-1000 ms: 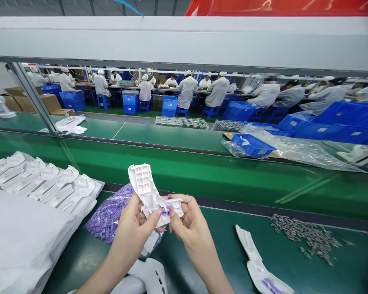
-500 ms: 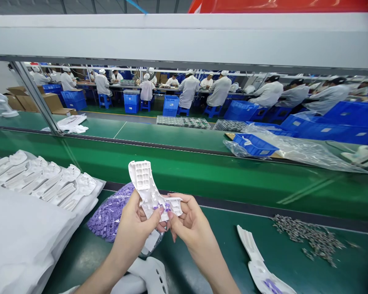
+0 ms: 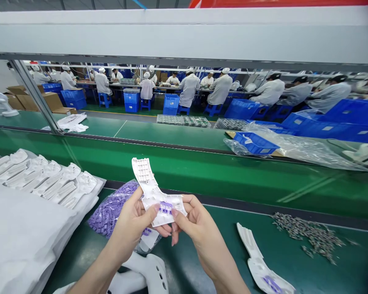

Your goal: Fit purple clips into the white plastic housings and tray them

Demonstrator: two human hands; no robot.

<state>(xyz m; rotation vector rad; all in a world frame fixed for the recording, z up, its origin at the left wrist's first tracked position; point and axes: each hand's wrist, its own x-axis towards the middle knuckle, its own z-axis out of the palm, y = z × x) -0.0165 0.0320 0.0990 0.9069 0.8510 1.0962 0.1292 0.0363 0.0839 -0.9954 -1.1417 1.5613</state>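
The left grip (image 3: 138,218) is clamped on a white plastic shell (image 3: 155,196), its thumb at the left end of a purple insert (image 3: 165,207) lying in it. The right grip (image 3: 191,216) pinches the shell's right end, thumb by the insert's other end. So the shell sits between the two, lifted above the green surface (image 3: 184,261), ribbed inside turned towards the person, with one gridded arm rising above the left grip. From here I can't tell whether the insert is fully seated.

Just behind and left of the left grip lies a clear bag of purple parts (image 3: 110,216). Farther left, a row of white shells (image 3: 46,179) rests beyond a white sheet (image 3: 24,232). Below the left grip, partly behind the forearm, there's a white part with dark slots (image 3: 153,269).

Off to the right of the right grip another white shell (image 3: 254,255) lies with a purple piece (image 3: 272,283) in its near end, and past it spreads a heap of small grey parts (image 3: 309,234). Well beyond both grips, co-workers in white (image 3: 187,87) sit along a line.
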